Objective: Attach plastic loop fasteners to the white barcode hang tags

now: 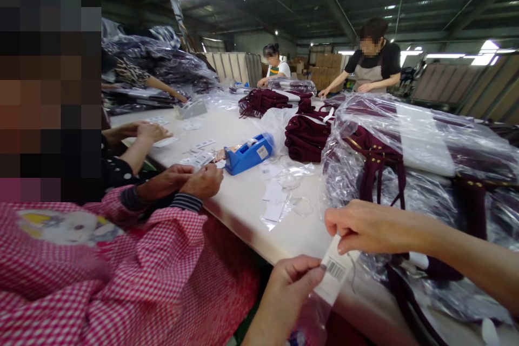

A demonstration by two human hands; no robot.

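My left hand pinches the left edge of a white hang tag printed with a barcode. From above, my right hand grips the top end of the same tag between thumb and fingers. A thin string loops out at the tag's right side. Below the tag some clear plastic shows, partly hidden by my left hand. Just beyond my right hand lie maroon garments with lacing cords, wrapped in clear plastic bags.
A blue tape dispenser stands mid-table near loose white tags and strings. At my left, a co-worker in a pink checked smock handles small labels. More people work across the table, around piles of bagged garments.
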